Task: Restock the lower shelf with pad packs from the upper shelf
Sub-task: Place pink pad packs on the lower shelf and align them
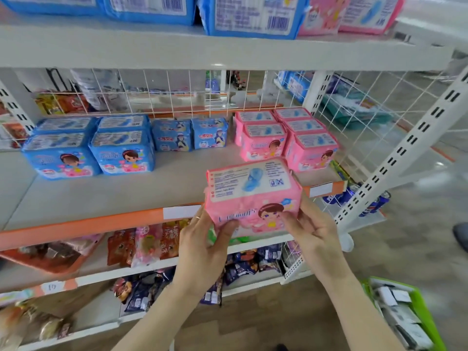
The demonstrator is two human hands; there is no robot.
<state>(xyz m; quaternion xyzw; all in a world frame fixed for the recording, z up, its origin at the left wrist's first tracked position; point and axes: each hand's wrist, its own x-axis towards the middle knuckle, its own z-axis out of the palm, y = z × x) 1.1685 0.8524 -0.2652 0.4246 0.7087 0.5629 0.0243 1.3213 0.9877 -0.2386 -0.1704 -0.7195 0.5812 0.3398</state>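
Observation:
A pink pad pack (253, 196) with a cartoon girl on its front is held in the air just in front of the lower shelf (106, 191), near its orange front edge. My left hand (202, 244) grips its lower left corner, thumb across the front. My right hand (311, 234) grips its lower right corner. On the lower shelf stand several pink packs (286, 140) at the right and several blue packs (88, 148) at the left. The upper shelf (177, 49) carries blue packs (253, 16) and pink packs (354, 13).
White wire mesh backs the lower shelf and closes its right side. Snack bags (149, 243) fill the shelves below. A green basket (405, 315) with small boxes stands on the floor at the lower right. A slotted white upright (405, 148) slants past the right end.

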